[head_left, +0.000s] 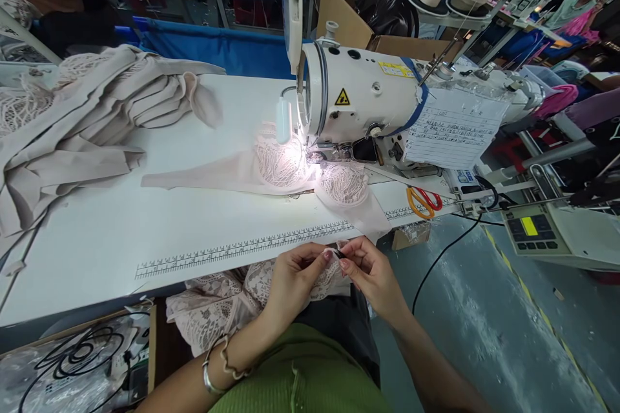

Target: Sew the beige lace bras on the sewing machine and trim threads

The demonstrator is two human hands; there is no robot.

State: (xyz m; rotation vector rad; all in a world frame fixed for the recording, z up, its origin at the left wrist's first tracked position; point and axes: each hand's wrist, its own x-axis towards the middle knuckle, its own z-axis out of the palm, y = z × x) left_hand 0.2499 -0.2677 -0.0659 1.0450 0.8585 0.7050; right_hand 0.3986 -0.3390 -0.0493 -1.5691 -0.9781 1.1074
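Note:
My left hand (301, 274) and my right hand (371, 274) meet just off the table's front edge, fingers pinched on a pale lace piece (325, 279). A small dark item, too small to identify, shows between the fingertips. More of the lace hangs over my lap to the left. On the table, a pale lace-cupped garment (285, 164) lies under the lit needle area of a white sewing machine (363, 90). Its right cup and fabric reach toward the table's front edge, just above my hands.
Layered beige fabric (97, 110) covers the table's left side. Orange-handled scissors (419, 202) and red-handled ones (434, 199) lie right of the garment. A printed ruler (242, 246) runs along the front. A control box (537, 229) stands right; an open drawer (153, 342) sits lower left.

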